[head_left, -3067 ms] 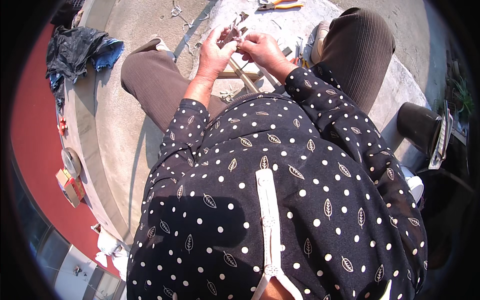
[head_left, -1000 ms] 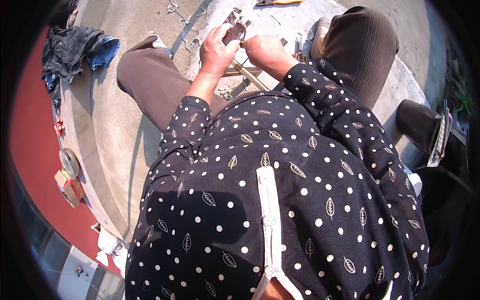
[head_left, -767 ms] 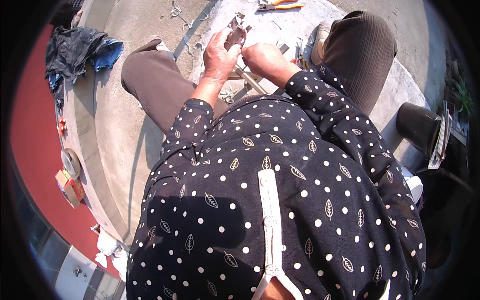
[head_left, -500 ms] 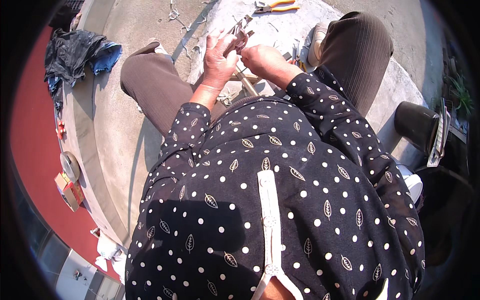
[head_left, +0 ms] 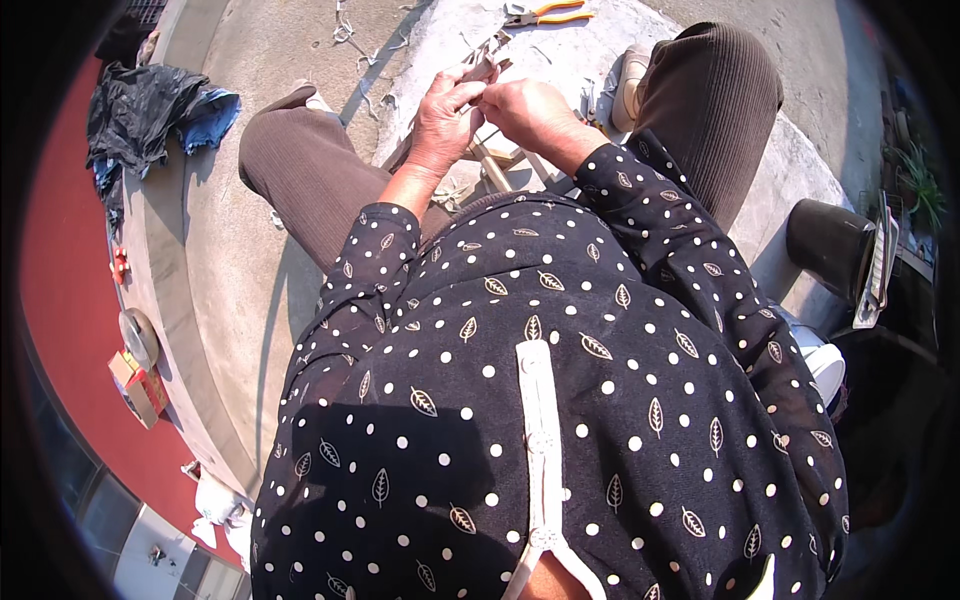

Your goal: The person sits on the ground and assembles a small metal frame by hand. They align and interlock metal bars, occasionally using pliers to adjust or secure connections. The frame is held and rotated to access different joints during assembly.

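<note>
Both hands meet above the pale slab, between my knees. My left hand [head_left: 442,125] is closed around a greyish piece with narrow, jagged ends [head_left: 490,50]; its kind I cannot make out. My right hand [head_left: 532,116] presses against it from the right, fingers curled and pinched together, with the tips hidden. Below the hands, light wooden bars [head_left: 492,168] show in front of my lap. Pliers with orange handles [head_left: 548,14] lie on the slab beyond the hands. A smaller tool with coloured handles [head_left: 597,122], partly hidden, lies beside my right shoe.
Whitish strips [head_left: 345,35] are scattered on the concrete. To the left lie a black plastic bag [head_left: 150,112], a round lid-like thing [head_left: 140,338] and a cardboard box [head_left: 138,388]. A dark bucket [head_left: 828,245] and a white bucket [head_left: 824,370] stand to the right.
My left fingers have folded down closer around the greyish piece. My right hand has turned slightly, and its fingertips are now against the left hand. The pliers lie as before.
</note>
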Action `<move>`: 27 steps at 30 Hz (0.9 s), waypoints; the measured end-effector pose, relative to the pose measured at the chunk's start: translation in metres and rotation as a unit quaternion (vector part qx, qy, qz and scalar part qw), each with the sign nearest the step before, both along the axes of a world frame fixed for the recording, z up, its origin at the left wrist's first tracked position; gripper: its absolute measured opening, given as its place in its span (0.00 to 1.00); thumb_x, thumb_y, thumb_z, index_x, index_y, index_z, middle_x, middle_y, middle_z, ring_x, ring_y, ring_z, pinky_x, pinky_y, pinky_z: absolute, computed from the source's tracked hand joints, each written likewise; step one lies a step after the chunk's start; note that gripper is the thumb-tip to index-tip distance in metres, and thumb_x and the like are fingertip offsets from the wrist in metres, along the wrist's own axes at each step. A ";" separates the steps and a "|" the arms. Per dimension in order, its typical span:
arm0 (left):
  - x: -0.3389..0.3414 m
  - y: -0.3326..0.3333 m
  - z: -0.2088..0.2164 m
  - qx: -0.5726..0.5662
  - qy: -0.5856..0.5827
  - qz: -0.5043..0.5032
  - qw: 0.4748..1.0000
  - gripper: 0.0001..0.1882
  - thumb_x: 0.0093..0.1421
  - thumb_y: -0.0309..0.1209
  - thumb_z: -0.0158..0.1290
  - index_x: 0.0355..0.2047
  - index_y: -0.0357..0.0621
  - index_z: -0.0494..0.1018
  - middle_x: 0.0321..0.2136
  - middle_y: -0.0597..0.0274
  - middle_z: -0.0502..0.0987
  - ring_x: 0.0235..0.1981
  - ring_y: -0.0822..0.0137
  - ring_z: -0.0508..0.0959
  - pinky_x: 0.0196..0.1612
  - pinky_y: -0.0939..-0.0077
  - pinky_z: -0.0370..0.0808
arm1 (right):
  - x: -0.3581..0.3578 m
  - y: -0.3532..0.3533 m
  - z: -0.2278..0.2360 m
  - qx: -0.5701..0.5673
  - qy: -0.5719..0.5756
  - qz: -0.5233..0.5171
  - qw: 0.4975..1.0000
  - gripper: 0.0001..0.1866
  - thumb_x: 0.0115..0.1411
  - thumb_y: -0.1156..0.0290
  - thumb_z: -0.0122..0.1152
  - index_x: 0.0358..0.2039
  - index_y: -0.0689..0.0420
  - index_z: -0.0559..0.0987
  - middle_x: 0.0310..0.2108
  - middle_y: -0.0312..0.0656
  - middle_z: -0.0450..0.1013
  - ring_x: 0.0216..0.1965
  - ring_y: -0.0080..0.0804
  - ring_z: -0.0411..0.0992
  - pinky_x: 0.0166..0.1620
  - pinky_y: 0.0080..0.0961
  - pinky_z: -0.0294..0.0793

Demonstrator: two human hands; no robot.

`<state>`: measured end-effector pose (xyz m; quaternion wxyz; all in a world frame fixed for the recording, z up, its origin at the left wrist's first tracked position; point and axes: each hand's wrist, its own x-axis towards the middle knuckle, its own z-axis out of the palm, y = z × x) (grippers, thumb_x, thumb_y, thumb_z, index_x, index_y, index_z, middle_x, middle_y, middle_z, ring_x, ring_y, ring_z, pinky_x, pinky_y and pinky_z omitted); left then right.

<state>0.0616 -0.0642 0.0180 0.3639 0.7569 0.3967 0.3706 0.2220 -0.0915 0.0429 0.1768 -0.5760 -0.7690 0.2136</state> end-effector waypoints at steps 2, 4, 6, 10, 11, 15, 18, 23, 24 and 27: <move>0.000 0.001 -0.001 0.003 0.000 0.005 1.000 0.15 0.46 0.18 0.58 0.36 0.43 0.79 0.44 0.55 0.74 0.46 0.58 0.76 0.48 0.72 0.73 | 0.002 0.001 0.000 0.026 0.018 -0.003 0.999 0.10 0.56 0.65 0.53 0.26 0.55 0.80 0.23 0.49 0.77 0.26 0.46 0.77 0.31 0.41 0.77; 0.000 0.005 -0.002 0.026 0.011 0.003 1.000 0.14 0.46 0.19 0.59 0.35 0.43 0.79 0.43 0.54 0.74 0.45 0.58 0.76 0.47 0.72 0.74 | 0.002 0.000 0.003 0.025 0.046 -0.015 0.999 0.11 0.56 0.64 0.54 0.26 0.56 0.80 0.24 0.49 0.77 0.26 0.47 0.77 0.31 0.41 0.77; 0.001 0.006 -0.002 0.032 0.018 0.012 0.999 0.13 0.46 0.19 0.59 0.34 0.43 0.79 0.42 0.54 0.74 0.44 0.59 0.76 0.46 0.72 0.74 | 0.004 -0.002 0.002 0.028 0.083 -0.030 0.996 0.11 0.57 0.65 0.54 0.26 0.57 0.80 0.23 0.49 0.77 0.25 0.45 0.77 0.30 0.39 0.77; -0.002 0.004 -0.008 0.006 -0.001 0.046 0.999 0.11 0.47 0.19 0.57 0.33 0.41 0.79 0.41 0.54 0.74 0.43 0.59 0.77 0.45 0.72 0.74 | 0.008 -0.003 0.002 -0.141 0.255 -0.118 0.949 0.11 0.59 0.67 0.56 0.28 0.61 0.80 0.21 0.44 0.77 0.21 0.32 0.76 0.27 0.30 0.76; -0.003 0.004 -0.007 -0.003 0.002 0.049 0.999 0.11 0.48 0.20 0.58 0.33 0.41 0.79 0.41 0.55 0.74 0.42 0.62 0.76 0.43 0.74 0.74 | 0.009 -0.002 0.006 -0.228 0.314 -0.152 0.909 0.11 0.59 0.67 0.57 0.29 0.62 0.80 0.20 0.42 0.77 0.20 0.28 0.76 0.26 0.27 0.75; -0.004 0.004 -0.005 -0.014 0.008 0.055 0.998 0.10 0.50 0.21 0.58 0.34 0.41 0.80 0.41 0.56 0.74 0.37 0.68 0.76 0.38 0.79 0.73 | 0.013 0.001 0.012 -0.310 0.395 -0.226 0.835 0.09 0.60 0.68 0.57 0.30 0.62 0.79 0.21 0.38 0.76 0.20 0.21 0.74 0.23 0.19 0.73; -0.001 0.003 -0.003 -0.007 0.005 0.051 0.999 0.09 0.50 0.21 0.59 0.33 0.40 0.80 0.41 0.56 0.74 0.36 0.69 0.76 0.37 0.79 0.73 | 0.010 0.006 0.001 -0.301 0.449 -0.251 0.803 0.10 0.60 0.68 0.59 0.30 0.63 0.79 0.22 0.38 0.76 0.20 0.21 0.73 0.23 0.18 0.73; 0.001 0.001 -0.002 0.000 0.027 0.056 0.998 0.09 0.49 0.22 0.60 0.33 0.40 0.79 0.41 0.55 0.75 0.34 0.69 0.77 0.35 0.80 0.73 | 0.001 0.008 -0.015 -0.306 0.531 -0.279 0.739 0.08 0.59 0.70 0.60 0.30 0.62 0.78 0.23 0.38 0.76 0.22 0.21 0.73 0.26 0.19 0.74; 0.000 0.000 -0.001 0.004 0.029 0.056 0.998 0.09 0.49 0.22 0.60 0.33 0.40 0.79 0.41 0.55 0.75 0.34 0.69 0.77 0.35 0.80 0.73 | 0.000 0.008 -0.016 -0.312 0.540 -0.284 0.728 0.08 0.59 0.70 0.60 0.30 0.62 0.78 0.24 0.38 0.76 0.23 0.21 0.73 0.26 0.19 0.74; 0.000 0.001 0.001 0.015 0.032 0.055 0.998 0.09 0.48 0.22 0.60 0.32 0.40 0.79 0.41 0.55 0.75 0.34 0.69 0.77 0.35 0.79 0.73 | -0.002 0.009 -0.024 -0.311 0.573 -0.280 0.704 0.07 0.58 0.71 0.60 0.31 0.62 0.78 0.25 0.39 0.76 0.24 0.22 0.73 0.27 0.19 0.74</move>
